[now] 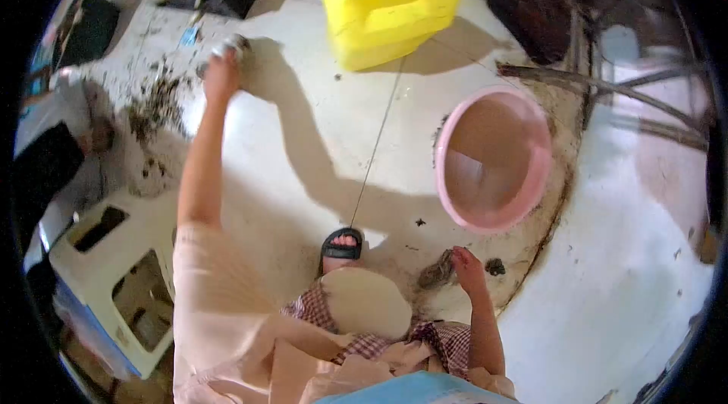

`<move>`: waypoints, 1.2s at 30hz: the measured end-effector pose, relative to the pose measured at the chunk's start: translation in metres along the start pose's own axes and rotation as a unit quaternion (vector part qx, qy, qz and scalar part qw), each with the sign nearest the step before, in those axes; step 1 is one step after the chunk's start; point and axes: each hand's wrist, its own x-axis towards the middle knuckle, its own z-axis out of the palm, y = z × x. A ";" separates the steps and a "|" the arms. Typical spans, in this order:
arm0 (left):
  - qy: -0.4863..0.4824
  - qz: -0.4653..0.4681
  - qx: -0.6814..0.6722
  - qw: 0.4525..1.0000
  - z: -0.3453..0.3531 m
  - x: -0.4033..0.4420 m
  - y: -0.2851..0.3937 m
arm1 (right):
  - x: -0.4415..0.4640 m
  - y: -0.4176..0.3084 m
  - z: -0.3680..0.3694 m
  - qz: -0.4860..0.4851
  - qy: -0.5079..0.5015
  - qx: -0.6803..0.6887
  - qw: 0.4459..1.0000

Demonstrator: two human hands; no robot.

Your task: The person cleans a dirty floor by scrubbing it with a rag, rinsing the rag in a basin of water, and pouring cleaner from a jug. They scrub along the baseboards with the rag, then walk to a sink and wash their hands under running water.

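Left hand (pixel 221 76) grips a blurred whitish-grey object (pixel 240 44); right hand (pixel 469 267) pinches a crumpled, grimy grey-brown cloth (pixel 436 273).

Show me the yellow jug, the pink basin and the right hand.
Yellow jug (pixel 379 46), head view: lower body.
Pink basin (pixel 538 165), head view: right inner wall.
Right hand (pixel 469 270), head view: middle of hand.

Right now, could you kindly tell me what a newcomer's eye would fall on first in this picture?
Probably the bright yellow jug on the pale floor, at the top middle. Next comes the pink basin of murky brown liquid, right of centre, and then the left hand, stretched out to the upper left beside a scatter of dark debris.
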 end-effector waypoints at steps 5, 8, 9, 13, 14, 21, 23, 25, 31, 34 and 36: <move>-0.150 0.219 -0.105 0.958 0.030 -0.177 0.200 | 0.015 -0.001 0.021 0.058 0.045 0.261 0.962; -0.161 0.399 -0.136 0.893 0.034 -0.231 0.267 | 0.023 -0.002 0.014 0.088 0.064 0.351 0.930; -0.171 0.350 -0.174 0.904 0.050 -0.231 0.269 | 0.024 -0.001 0.009 0.092 0.070 0.345 0.931; -0.200 0.078 -0.178 0.960 0.070 -0.154 0.204 | 0.032 0.042 -0.012 0.085 0.106 0.441 0.887; -0.111 -0.008 -0.220 0.969 0.091 -0.127 0.172 | 0.034 0.045 -0.021 0.097 0.125 0.416 0.896; -0.092 -0.149 0.084 0.981 0.020 -0.042 0.077 | 0.045 0.146 -0.043 -0.005 0.144 0.194 0.970; -0.100 -0.101 0.034 0.989 -0.027 -0.071 0.116 | 0.000 0.129 -0.072 0.037 0.128 0.119 0.984; -0.132 0.019 -0.099 0.986 0.027 -0.045 0.052 | -0.013 0.184 -0.056 0.092 0.159 0.043 0.982; -0.334 -0.087 -0.574 0.742 -0.084 -0.157 0.190 | -0.041 0.270 -0.024 0.062 0.149 0.179 0.970; -0.210 -0.141 -0.536 0.805 -0.138 -0.202 0.259 | -0.030 0.268 -0.018 0.065 0.118 0.120 0.984; -0.189 -0.085 -0.493 0.845 -0.146 -0.206 0.257 | -0.019 0.285 0.000 0.050 0.125 0.276 0.952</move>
